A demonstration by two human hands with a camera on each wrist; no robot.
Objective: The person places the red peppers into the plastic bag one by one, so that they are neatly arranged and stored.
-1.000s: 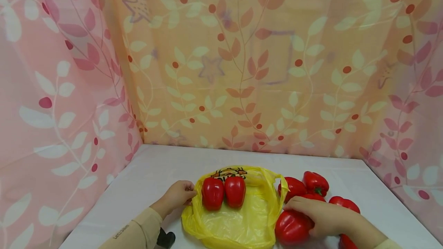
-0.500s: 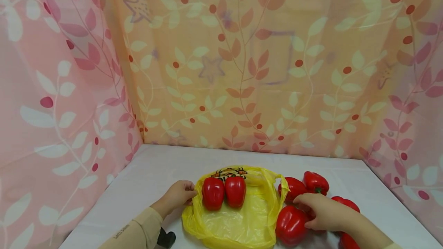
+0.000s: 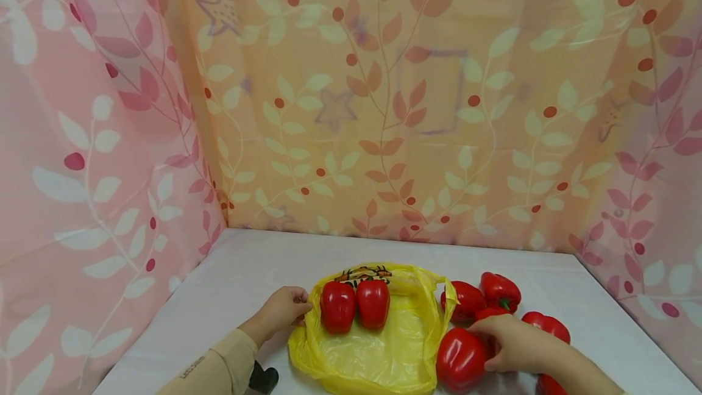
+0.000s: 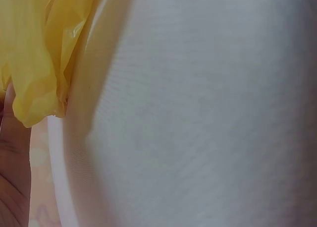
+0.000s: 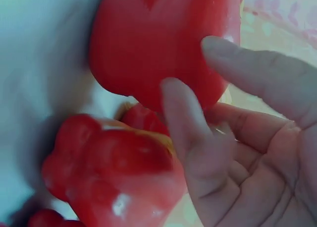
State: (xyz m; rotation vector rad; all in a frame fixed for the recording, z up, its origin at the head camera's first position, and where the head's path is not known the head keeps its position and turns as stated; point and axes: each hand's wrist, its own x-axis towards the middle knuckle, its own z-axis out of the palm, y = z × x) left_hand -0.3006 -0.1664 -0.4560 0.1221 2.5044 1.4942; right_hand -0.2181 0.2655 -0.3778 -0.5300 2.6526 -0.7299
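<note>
My left hand (image 3: 282,308) pinches the left rim of a yellow plastic bag (image 3: 392,352), which lies with its mouth spread. Two red bell peppers, one on the left (image 3: 337,308) and one on the right (image 3: 373,305), lie inside toward the back. Just outside the bag's right edge sits another bell pepper (image 3: 459,359). At that pepper's right side is my right hand (image 3: 515,343), thumb and fingers spread apart. In the right wrist view its fingertips overlap the pepper (image 5: 153,43), without being curled round it. The left wrist view catches the bag's edge (image 4: 34,63) and part of the left hand.
More red bell peppers lie on the right, including one at the back (image 3: 500,290) and one beyond the right wrist (image 3: 547,325). A dark object (image 3: 264,380) rests by the left sleeve. Patterned curtains (image 3: 384,108) enclose the white table (image 3: 258,249).
My right hand has drawn back from over the bell pepper to its right side, then come slightly nearer again. That pepper has shifted a little; the left hand and bag stay put.
</note>
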